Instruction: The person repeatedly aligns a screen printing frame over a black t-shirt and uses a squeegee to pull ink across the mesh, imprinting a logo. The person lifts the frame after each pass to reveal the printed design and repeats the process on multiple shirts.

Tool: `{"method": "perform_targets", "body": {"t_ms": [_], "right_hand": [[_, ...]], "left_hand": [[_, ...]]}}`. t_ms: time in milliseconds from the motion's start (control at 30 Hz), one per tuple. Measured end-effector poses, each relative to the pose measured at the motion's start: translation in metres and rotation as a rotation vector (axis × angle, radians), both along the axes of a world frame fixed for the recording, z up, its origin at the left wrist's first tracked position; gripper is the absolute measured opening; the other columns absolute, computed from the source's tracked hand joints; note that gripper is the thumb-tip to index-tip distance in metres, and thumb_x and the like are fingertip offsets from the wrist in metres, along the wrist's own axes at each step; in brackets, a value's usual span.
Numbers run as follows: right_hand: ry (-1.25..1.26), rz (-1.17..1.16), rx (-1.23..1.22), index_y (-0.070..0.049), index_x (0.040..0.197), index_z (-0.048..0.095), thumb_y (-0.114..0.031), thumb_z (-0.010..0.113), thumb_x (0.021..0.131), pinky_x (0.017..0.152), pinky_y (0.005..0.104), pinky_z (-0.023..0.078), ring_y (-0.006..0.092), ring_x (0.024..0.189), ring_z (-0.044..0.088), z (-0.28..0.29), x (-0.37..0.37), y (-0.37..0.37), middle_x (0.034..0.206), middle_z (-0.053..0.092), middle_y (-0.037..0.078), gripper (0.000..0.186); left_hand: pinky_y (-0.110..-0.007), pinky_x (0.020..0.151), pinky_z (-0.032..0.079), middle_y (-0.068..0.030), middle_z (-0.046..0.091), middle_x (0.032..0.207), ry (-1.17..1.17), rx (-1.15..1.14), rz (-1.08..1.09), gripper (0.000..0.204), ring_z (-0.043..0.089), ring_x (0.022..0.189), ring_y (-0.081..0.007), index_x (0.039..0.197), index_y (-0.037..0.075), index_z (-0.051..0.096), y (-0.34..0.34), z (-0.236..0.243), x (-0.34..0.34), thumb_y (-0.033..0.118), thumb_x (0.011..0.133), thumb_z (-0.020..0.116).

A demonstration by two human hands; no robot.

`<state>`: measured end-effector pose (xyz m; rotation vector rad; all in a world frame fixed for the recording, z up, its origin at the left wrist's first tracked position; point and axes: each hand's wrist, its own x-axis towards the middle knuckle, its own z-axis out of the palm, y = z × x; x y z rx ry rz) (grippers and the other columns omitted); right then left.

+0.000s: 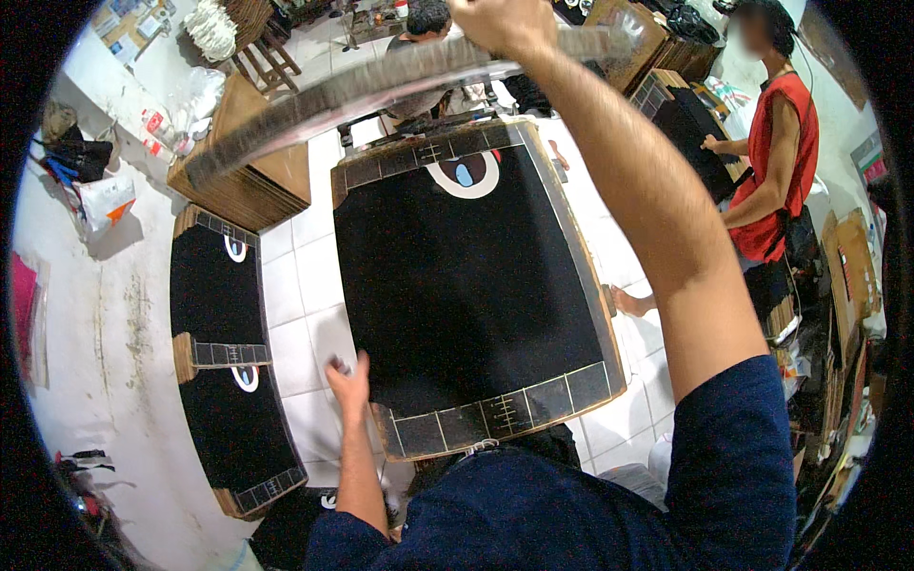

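Observation:
A long, motion-blurred frame, like a screen-printing frame [286, 119], is raised at a slant over the far end of the board. My right hand [500, 27] is closed at its upper side, partly cut off by the picture's top edge. Below lies a board with black fabric [466, 295], edged with taped strips bearing white marks. At its far end is a printed eye [463, 175] in white, blue and reddish brown, with some red beside it. My left hand [350, 383] hovers by the board's near left edge, fingers apart and holding nothing.
More black-covered boards [217, 295] with eye prints stand at left, beside a stack of brown boards [252, 167]. At right, a person in a red sleeveless top [785, 157] stands by another black board [690, 138]. Another person's dark-haired head [428, 19] shows at the back.

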<state>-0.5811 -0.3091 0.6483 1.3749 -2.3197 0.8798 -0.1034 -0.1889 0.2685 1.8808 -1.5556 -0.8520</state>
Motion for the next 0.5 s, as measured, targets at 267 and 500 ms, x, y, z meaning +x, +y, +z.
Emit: {"method": "perform_targets", "body": {"t_ms": [267, 500], "right_hand": [[0.019, 0.150, -0.245, -0.011, 0.092, 0.073, -0.028, 0.069, 0.088, 0.066, 0.0461, 0.053, 0.0326, 0.072, 0.068, -0.181, 0.040, 0.115, 0.079, 0.070, 0.009, 0.018], [-0.188, 0.252, 0.145, -0.007, 0.119, 0.066, -0.024, 0.078, 0.080, 0.088, 0.0442, 0.046, 0.0318, 0.104, 0.060, -0.316, 0.025, 0.136, 0.107, 0.063, 0.014, 0.044]], "left_hand": [[-0.056, 0.109, 0.044, -0.0181, 0.042, 0.150, 1.273, -0.089, -0.009, 0.077, 0.050, 0.129, -0.0343, 0.154, 0.005, 0.035, -0.077, 0.163, -0.084, 0.063, 0.104, 0.046], [-0.047, 0.074, 0.060, -0.0235, 0.055, 0.139, 0.820, 0.518, 0.481, 0.079, 0.066, 0.110, -0.0379, 0.148, -0.002, 0.040, -0.041, 0.010, -0.062, 0.066, 0.106, 0.034]]}}
